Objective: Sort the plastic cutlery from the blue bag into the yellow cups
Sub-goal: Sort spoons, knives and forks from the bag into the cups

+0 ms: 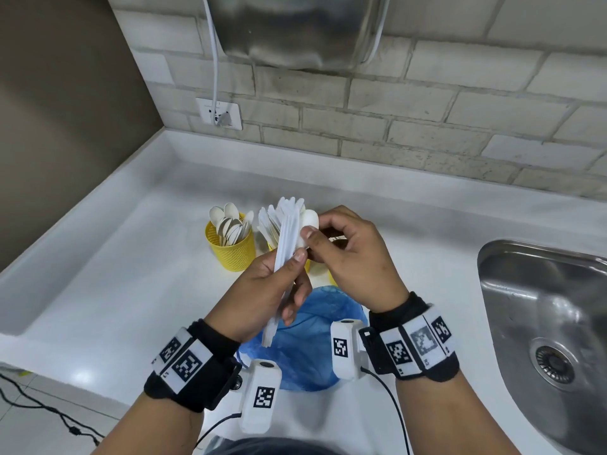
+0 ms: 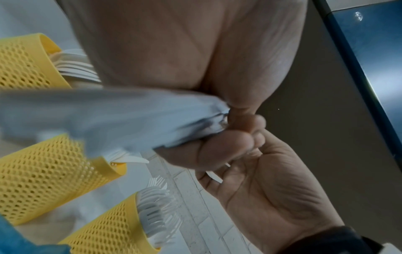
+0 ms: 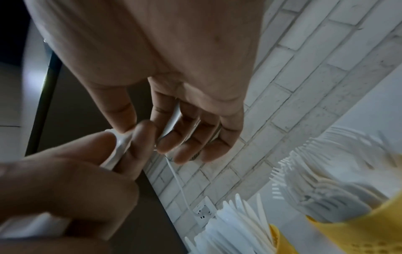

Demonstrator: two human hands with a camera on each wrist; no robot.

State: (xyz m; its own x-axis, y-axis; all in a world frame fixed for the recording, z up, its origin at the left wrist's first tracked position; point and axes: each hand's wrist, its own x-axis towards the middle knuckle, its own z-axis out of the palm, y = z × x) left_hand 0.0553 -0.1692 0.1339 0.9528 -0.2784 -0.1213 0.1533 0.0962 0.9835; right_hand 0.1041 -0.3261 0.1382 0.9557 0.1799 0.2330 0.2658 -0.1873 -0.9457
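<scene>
My left hand (image 1: 295, 284) grips a bundle of white plastic cutlery (image 1: 285, 244) by the handles, upright above the blue bag (image 1: 308, 343). My right hand (image 1: 315, 229) pinches a white spoon (image 1: 310, 218) at the top of that bundle. One yellow mesh cup (image 1: 231, 249) behind the hands holds spoons. In the left wrist view the bundle (image 2: 108, 116) crosses in front of three yellow cups: a spoon cup (image 2: 21, 65), a knife cup (image 2: 43, 180) and a fork cup (image 2: 104, 232). In the right wrist view my curled right fingers (image 3: 187, 137) sit beside the pinched white piece (image 3: 120, 146).
A steel sink (image 1: 542, 323) is set in the white counter (image 1: 115, 290) on the right. A brick wall with a socket (image 1: 219, 113) and a hanging white cable runs along the back. A steel appliance (image 1: 295, 27) hangs overhead. Black cables trail at lower left.
</scene>
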